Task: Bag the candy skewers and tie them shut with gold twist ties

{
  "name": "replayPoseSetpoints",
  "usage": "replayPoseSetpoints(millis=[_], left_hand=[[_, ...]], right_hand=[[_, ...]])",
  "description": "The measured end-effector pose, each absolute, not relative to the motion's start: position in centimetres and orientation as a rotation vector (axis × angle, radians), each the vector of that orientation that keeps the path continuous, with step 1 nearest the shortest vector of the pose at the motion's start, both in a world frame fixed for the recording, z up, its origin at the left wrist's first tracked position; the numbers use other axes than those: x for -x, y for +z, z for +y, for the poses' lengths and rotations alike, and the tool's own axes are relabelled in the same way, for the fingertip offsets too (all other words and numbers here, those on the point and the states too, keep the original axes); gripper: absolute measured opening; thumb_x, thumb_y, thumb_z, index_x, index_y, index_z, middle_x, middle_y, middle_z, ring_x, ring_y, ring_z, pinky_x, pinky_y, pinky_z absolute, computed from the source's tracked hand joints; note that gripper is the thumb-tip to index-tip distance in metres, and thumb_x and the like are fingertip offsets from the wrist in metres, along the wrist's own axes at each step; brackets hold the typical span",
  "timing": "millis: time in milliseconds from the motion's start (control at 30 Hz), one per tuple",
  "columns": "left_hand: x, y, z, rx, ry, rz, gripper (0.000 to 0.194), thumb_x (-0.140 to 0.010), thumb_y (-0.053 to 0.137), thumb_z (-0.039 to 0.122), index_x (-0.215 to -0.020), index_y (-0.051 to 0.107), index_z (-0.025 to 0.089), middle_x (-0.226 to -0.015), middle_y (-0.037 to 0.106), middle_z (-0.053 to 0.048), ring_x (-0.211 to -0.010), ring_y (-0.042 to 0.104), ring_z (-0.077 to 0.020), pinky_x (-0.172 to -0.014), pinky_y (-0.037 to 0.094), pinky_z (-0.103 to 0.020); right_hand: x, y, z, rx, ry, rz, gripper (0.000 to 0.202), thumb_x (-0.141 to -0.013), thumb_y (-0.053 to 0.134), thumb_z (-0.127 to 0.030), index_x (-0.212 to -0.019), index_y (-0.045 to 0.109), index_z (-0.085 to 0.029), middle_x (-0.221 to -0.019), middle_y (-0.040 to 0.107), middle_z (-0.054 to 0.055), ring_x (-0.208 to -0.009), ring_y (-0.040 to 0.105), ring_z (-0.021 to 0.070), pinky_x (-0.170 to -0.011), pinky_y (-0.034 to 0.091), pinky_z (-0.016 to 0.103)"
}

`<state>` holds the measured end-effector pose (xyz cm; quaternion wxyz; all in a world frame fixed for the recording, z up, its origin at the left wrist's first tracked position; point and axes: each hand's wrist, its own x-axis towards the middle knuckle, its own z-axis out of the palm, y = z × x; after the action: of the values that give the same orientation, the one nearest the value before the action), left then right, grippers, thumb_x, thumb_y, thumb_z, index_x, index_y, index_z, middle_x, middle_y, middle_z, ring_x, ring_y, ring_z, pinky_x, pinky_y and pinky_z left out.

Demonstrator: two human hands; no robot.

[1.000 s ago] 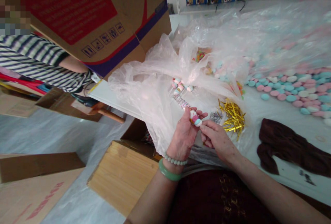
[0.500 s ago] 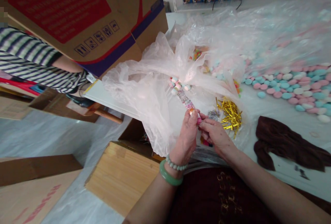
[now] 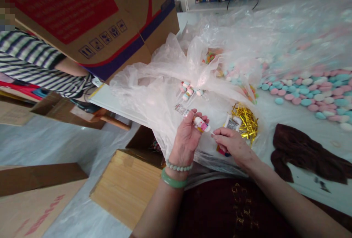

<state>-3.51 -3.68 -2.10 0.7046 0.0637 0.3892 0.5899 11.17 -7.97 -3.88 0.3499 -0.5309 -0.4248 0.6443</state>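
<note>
My left hand (image 3: 188, 131) holds a small printed clear bag (image 3: 181, 109) with a pink and white candy (image 3: 200, 123) in its lower end. Just right of it, my right hand (image 3: 231, 142) pinches a thin white stick (image 3: 212, 134) at the candy's end. Beyond the hands, several candies on sticks (image 3: 187, 93) lie on the plastic sheet. Gold twist ties (image 3: 246, 122) are heaped beside my right hand, next to a stack of printed clear bags (image 3: 233, 122). A small red and yellow item (image 3: 222, 150) is partly hidden under my right hand.
Pink, blue and white candies (image 3: 308, 91) spread across the right side under crumpled plastic (image 3: 275, 36). A dark brown cloth (image 3: 308, 153) lies at the right. A large carton (image 3: 110, 18) stands at the upper left, beside a person's striped sleeve (image 3: 33, 54). Below left is a wooden box (image 3: 126, 186).
My left hand has moved left and turned palm up, its fingers loosened around the bag. The hands have drawn apart, and the candy and stick show more clearly.
</note>
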Motion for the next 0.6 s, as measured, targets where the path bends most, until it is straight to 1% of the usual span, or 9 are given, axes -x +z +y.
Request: replayPoseSetpoints(millis=[67, 133, 200, 300, 367, 433, 500, 533, 600], left_hand=[[3.5, -2.1, -3.5, -0.093, 1.360, 0.855, 0.008, -0.089, 0.055, 0.022, -0.085, 0.058, 0.016, -0.068, 0.058, 0.000, -0.064, 0.061, -0.0131, -0.075, 0.051, -0.032], [3.2, -2.1, -3.6, -0.071, 1.392, 0.851, 0.010, -0.090, 0.053, 0.022, -0.084, 0.057, 0.016, -0.067, 0.057, 0.001, -0.062, 0.059, -0.0119, -0.075, 0.051, -0.032], [2.8, -2.1, -3.9, -0.078, 1.403, 0.849, 0.010, -0.090, 0.053, 0.023, -0.084, 0.056, 0.016, -0.067, 0.056, 0.001, -0.061, 0.058, -0.0112, -0.075, 0.052, -0.032], [2.3, -2.2, -4.5, -0.106, 1.365, 0.847, 0.008, -0.089, 0.055, 0.024, -0.086, 0.055, 0.017, -0.066, 0.054, 0.003, -0.060, 0.056, -0.0101, -0.075, 0.052, -0.031], [2.0, -2.4, -4.8, -0.123, 1.310, 0.844, 0.009, -0.088, 0.057, 0.026, -0.088, 0.055, 0.017, -0.066, 0.054, 0.003, -0.060, 0.056, -0.0098, -0.071, 0.051, -0.028], [1.7, -2.6, -5.1, -0.151, 1.264, 0.853, 0.015, -0.085, 0.060, 0.030, -0.091, 0.055, 0.017, -0.067, 0.055, 0.002, -0.061, 0.057, -0.0100, -0.067, 0.049, -0.025], [1.4, -3.0, -5.4, -0.214, 1.230, 0.893, 0.023, -0.082, 0.065, 0.035, -0.093, 0.056, 0.017, -0.071, 0.058, 0.001, -0.064, 0.057, -0.0105, -0.063, 0.047, -0.023], [1.3, -3.2, -5.6, -0.276, 1.210, 0.927, 0.026, -0.080, 0.066, 0.038, -0.092, 0.057, 0.017, -0.072, 0.059, 0.000, -0.064, 0.057, -0.0107, -0.062, 0.046, -0.023], [1.3, -3.6, -5.9, -0.452, 1.142, 1.005, 0.029, -0.076, 0.070, 0.041, -0.084, 0.058, 0.016, -0.069, 0.058, 0.001, -0.061, 0.054, -0.0102, -0.058, 0.043, -0.022]], right_hand=[[-11.1, -3.6, -8.2, 1.470, 1.435, -1.293, 0.017, -0.076, 0.058, -0.031, -0.065, 0.060, -0.019, -0.051, 0.046, -0.005, -0.049, 0.041, 0.0081, -0.046, 0.030, 0.021], [-10.8, -3.4, -8.3, 1.499, 1.339, -1.374, 0.017, -0.077, 0.056, -0.029, -0.064, 0.060, -0.019, -0.052, 0.048, -0.005, -0.052, 0.043, 0.0091, -0.049, 0.032, 0.021], [-10.2, -3.2, -8.3, 1.465, 1.453, -1.300, 0.019, -0.077, 0.054, -0.031, -0.062, 0.057, -0.019, -0.048, 0.045, -0.005, -0.047, 0.040, 0.0086, -0.046, 0.029, 0.021], [-9.1, -3.2, -8.2, 1.354, 1.712, -1.011, 0.020, -0.075, 0.058, -0.035, -0.064, 0.054, -0.019, -0.045, 0.041, -0.008, -0.040, 0.030, 0.0065, -0.039, 0.019, 0.021], [-8.4, -3.1, -8.0, 1.246, 1.848, -0.813, 0.020, -0.072, 0.062, -0.037, -0.069, 0.054, -0.019, -0.044, 0.038, -0.010, -0.037, 0.024, 0.0054, -0.037, 0.014, 0.021], [-8.1, -3.1, -7.9, 1.141, 1.945, -0.689, 0.021, -0.070, 0.064, -0.038, -0.071, 0.054, -0.019, -0.043, 0.036, -0.011, -0.035, 0.021, 0.0048, -0.036, 0.013, 0.021], [-8.1, -3.2, -7.8, 1.118, 1.929, -0.685, 0.022, -0.072, 0.063, -0.038, -0.069, 0.053, -0.020, -0.043, 0.037, -0.010, -0.034, 0.021, 0.0049, -0.035, 0.013, 0.021], [-8.3, -3.3, -7.7, 1.151, 1.863, -0.728, 0.022, -0.073, 0.062, -0.039, -0.069, 0.053, -0.020, -0.043, 0.039, -0.010, -0.035, 0.022, 0.0054, -0.035, 0.014, 0.021], [-9.0, -3.5, -7.7, 1.253, 1.667, -0.866, 0.021, -0.076, 0.060, -0.038, -0.068, 0.055, -0.020, -0.044, 0.040, -0.008, -0.037, 0.028, 0.0068, -0.037, 0.020, 0.021]])
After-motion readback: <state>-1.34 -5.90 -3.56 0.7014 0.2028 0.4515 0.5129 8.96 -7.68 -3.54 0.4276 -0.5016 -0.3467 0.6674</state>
